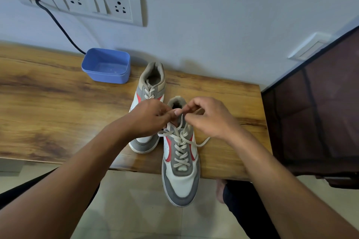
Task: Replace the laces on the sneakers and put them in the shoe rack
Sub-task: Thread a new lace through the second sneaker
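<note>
Both hands meet just above the collar of the grey, white and red leather sneaker (180,180), whose toe overhangs the near edge of the wooden tabletop (58,103). The left hand (153,116) and the right hand (209,116) each have curled fingers pinching a strand of the beige flat lace (179,151), which already crosses every eyelet row below them. One loose tail (204,142) trails out beneath the right hand. The step looks like tying off. To do it well, draw both strands evenly so the crossings below lie flat, then cinch the knot low against the tongue. The matching laced sneaker (151,81) stands just beyond the left hand.
</note>
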Motion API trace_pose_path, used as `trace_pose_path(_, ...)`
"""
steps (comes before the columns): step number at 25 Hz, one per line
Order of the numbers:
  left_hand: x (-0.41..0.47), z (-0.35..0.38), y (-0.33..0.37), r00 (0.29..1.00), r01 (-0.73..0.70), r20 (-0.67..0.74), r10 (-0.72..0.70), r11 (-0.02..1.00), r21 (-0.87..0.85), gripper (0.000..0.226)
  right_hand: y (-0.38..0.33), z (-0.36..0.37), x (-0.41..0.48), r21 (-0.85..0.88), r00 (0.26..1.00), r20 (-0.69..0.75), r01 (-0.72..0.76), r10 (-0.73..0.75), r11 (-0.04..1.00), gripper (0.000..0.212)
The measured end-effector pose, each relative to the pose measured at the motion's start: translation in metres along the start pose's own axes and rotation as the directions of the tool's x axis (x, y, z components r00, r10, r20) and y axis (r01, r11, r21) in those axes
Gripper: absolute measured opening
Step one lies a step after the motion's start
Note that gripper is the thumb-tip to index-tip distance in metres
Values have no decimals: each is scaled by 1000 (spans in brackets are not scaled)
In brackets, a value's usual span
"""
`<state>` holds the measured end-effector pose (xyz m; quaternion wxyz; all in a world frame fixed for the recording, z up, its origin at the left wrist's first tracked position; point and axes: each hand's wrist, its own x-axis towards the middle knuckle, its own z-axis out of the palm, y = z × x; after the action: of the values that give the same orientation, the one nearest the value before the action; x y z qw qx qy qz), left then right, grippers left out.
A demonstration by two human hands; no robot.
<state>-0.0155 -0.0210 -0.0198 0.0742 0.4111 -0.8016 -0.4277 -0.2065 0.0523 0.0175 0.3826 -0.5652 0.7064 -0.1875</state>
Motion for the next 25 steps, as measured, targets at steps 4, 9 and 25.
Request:
trace_pose_path(4, -1, 1, -1, 1000, 18, -22, -19, 997, -72, 49, -2, 7, 3, -260, 987, 137, 113, -79, 959, 7)
trace_pose_path(9, -4, 1, -1, 999, 17, -26, -19, 996, -88, 57, 0, 12, 3, -274, 981, 162, 150, -109, 950, 16)
trace_pose_path(25, -3, 1, 3, 1000, 18, -14, -19, 999, -51, 67, 12, -16, -2, -206, 970, 7, 239, -242, 949, 10)
